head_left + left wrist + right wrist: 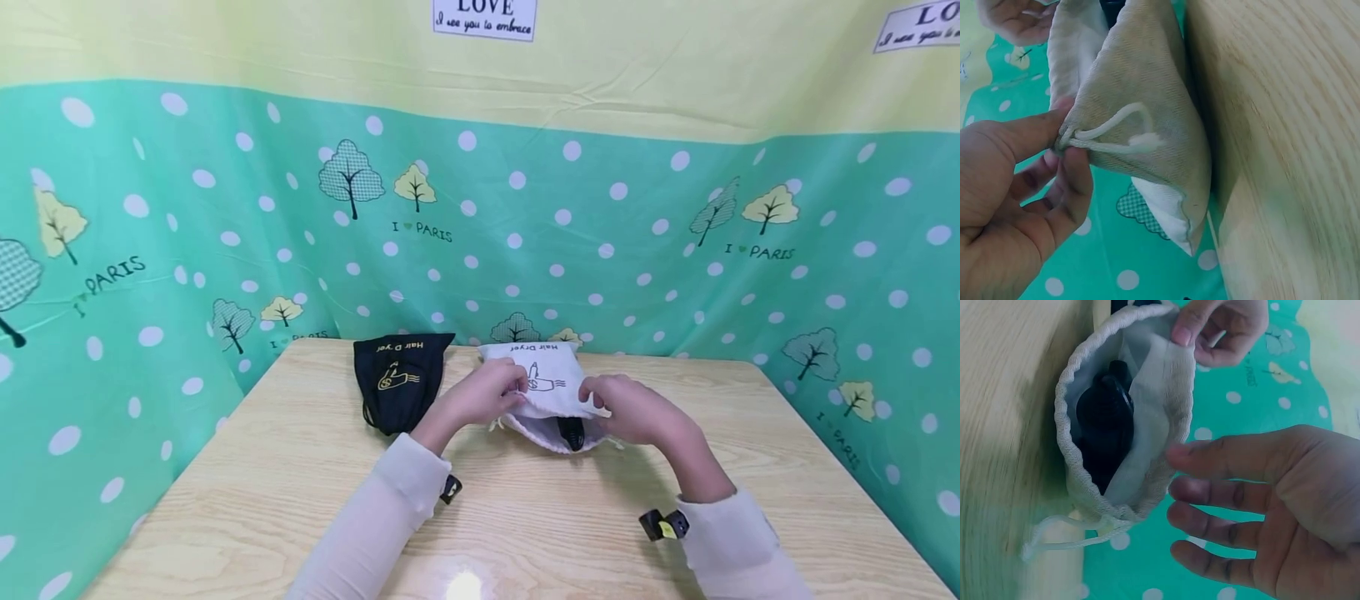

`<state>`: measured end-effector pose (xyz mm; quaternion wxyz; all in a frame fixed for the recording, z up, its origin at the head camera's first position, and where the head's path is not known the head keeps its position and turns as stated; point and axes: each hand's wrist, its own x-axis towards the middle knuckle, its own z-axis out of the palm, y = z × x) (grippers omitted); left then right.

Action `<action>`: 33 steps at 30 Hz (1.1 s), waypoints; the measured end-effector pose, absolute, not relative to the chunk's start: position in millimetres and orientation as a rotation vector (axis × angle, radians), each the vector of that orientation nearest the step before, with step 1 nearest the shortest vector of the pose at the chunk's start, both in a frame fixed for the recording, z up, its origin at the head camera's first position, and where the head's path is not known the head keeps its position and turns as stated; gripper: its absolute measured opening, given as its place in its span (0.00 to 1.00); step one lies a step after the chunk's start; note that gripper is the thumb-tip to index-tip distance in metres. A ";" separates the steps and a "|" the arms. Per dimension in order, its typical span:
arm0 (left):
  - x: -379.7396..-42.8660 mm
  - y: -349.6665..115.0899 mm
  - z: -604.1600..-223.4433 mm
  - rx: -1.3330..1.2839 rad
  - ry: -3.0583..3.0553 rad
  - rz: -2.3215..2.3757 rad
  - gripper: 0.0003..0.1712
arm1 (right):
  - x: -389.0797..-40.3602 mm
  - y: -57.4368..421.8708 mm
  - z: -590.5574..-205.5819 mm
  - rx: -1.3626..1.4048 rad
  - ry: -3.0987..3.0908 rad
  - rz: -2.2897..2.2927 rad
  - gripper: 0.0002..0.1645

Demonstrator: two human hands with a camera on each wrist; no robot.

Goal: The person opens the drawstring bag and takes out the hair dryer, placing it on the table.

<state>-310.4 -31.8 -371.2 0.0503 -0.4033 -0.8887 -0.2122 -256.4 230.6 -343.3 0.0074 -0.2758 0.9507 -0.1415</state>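
Observation:
A white cloth drawstring bag (551, 407), printed "Hair Dryer" with a dryer picture, lies on the table with its mouth toward me. My left hand (487, 392) pinches the rim at one side, thumb and fingertips right by the knotted cord (1142, 142). Inside the gaping mouth sits a black object (1105, 422) with a ribbed end (572, 433), mostly hidden by the cloth. On the opposite side is my right hand (628, 408), its fingers loosely extended and spread in the right wrist view, the thumb tip right at the rim.
A black drawstring bag (397, 387) with gold "Hair Dryer" print lies left of the white one. Both are near the back edge of the pale wooden table (540, 525). A green and yellow patterned curtain (517, 217) hangs behind and along the sides.

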 end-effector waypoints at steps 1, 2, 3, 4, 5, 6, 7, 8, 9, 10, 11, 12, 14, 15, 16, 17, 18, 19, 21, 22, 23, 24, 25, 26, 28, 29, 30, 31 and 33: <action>-310.4 -31.6 -371.4 -1.214 -2.701 -0.652 0.05 | -254.0 229.3 -342.3 -0.873 2.976 -0.439 0.14; -310.4 -31.5 -371.5 -1.202 -2.697 -0.661 0.05 | -251.5 228.0 -341.8 -0.880 2.979 -0.440 0.14; -310.5 -31.4 -371.7 -1.189 -2.696 -0.670 0.05 | -249.2 226.4 -341.6 -0.896 2.981 -0.445 0.14; -310.7 -31.4 -372.0 -1.180 -2.693 -0.679 0.04 | -246.9 224.7 -341.7 -0.914 2.986 -0.450 0.13; -310.9 -31.5 -372.3 -1.168 -2.691 -0.689 0.04 | -244.4 222.6 -341.9 -0.941 2.994 -0.448 0.13; -311.0 -31.6 -372.2 -1.153 -2.691 -0.700 0.04 | -242.1 220.4 -342.7 -0.966 3.003 -0.442 0.13; -310.9 -31.9 -372.2 -1.138 -2.691 -0.711 0.04 | -240.1 218.0 -343.8 -1.005 3.021 -0.427 0.13; -310.8 -32.0 -371.9 -1.122 -2.694 -0.720 0.04 | -238.7 215.6 -345.0 -1.047 3.040 -0.413 0.13; -310.6 -32.2 -371.4 -1.110 -2.689 -0.733 0.04 | -237.5 213.2 -346.3 -1.101 3.059 -0.395 0.13; -310.4 -32.3 -371.0 -1.099 -2.684 -0.748 0.04 | -236.1 210.7 -347.5 -1.145 3.080 -0.373 0.13; -310.2 -32.3 -370.6 -1.087 -2.680 -0.766 0.04 | -234.7 208.2 -348.7 -1.189 3.096 -0.353 0.13; -310.0 -32.3 -370.5 -1.078 -2.676 -0.784 0.04 | -233.6 205.9 -349.9 -1.228 3.108 -0.344 0.13; -310.0 -32.2 -370.3 -1.055 -2.670 -0.832 0.04 | -231.4 201.6 -351.4 -1.295 3.112 -0.358 0.12; -310.0 -32.1 -370.5 -1.038 -2.669 -0.850 0.04 | -230.4 199.6 -352.3 -1.312 3.106 -0.369 0.11; -310.2 -32.0 -370.7 -1.015 -2.674 -0.865 0.04 | -229.8 197.6 -353.4 -1.323 3.098 -0.376 0.11; -310.4 -31.9 -371.0 -0.990 -2.679 -0.879 0.04 | -229.7 195.9 -355.1 -1.329 3.087 -0.387 0.10; -310.7 -31.8 -371.2 -0.964 -2.685 -0.891 0.04 | -229.8 194.2 -357.0 -1.326 3.079 -0.395 0.10; -311.0 -31.7 -371.5 -0.940 -2.691 -0.904 0.04 | -230.1 192.5 -358.9 -1.314 3.072 -0.400 0.09; -311.6 -31.4 -371.7 -0.903 -2.698 -0.916 0.04 | -231.3 189.9 -363.7 -1.284 3.072 -0.381 0.09; -311.8 -31.2 -371.7 -0.890 -2.700 -0.923 0.04 | -232.0 188.9 -366.0 -1.271 3.078 -0.368 0.09; -312.0 -31.0 -371.7 -0.882 -2.700 -0.927 0.04 | -232.5 188.2 -368.1 -1.249 3.089 -0.355 0.09; -312.3 -30.9 -371.7 -0.879 -2.698 -0.929 0.04 | -232.7 187.6 -369.7 -1.223 3.102 -0.337 0.11; -312.5 -30.7 -371.6 -0.877 -2.695 -0.930 0.04 | -232.9 187.4 -371.2 -1.196 3.117 -0.321 0.12; -312.8 -30.7 -371.5 -0.875 -2.693 -0.928 0.04 | -233.2 187.3 -372.6 -1.168 3.135 -0.299 0.14; -313.1 -30.8 -371.4 -0.874 -2.684 -0.923 0.04 | -234.2 187.5 -374.5 -1.111 3.178 -0.253 0.19; -313.1 -31.0 -371.4 -0.873 -2.680 -0.921 0.05 | -235.1 187.6 -375.5 -1.074 3.198 -0.234 0.22; -313.2 -31.1 -371.4 -0.871 -2.676 -0.923 0.05 | -236.3 188.0 -376.3 -1.042 3.215 -0.220 0.23; -313.2 -31.3 -371.4 -0.868 -2.672 -0.924 0.05 | -237.9 188.3 -377.4 -1.013 3.228 -0.210 0.24; -313.1 -31.5 -371.4 -0.866 -2.666 -0.925 0.05 | -241.5 189.0 -379.0 -0.960 3.246 -0.205 0.26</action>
